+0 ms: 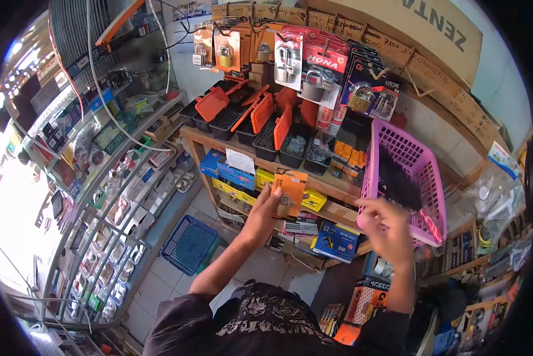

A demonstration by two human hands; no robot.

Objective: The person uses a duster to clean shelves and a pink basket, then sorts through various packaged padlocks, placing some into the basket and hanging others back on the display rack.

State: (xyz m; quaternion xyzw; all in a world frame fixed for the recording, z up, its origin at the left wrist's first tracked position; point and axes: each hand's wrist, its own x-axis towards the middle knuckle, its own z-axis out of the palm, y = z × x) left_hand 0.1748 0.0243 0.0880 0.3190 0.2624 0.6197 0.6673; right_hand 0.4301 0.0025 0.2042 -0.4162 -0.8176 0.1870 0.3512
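The only view looks from the wearer's head, forward and steeply down, through a very wide round lens that leaves dark corners and bows straight edges. The dark shirt (266, 317) fills the bottom centre, closest; the left hand (263, 212) and right hand (390, 231) come mid-frame, the wooden shelf (323, 184) just beyond, tiled floor (161, 277) lower left.

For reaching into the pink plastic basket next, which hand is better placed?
Probably the right hand: it is closer to the pink plastic basket and shows nothing held, while the left hand holds an orange rectangular card pack.
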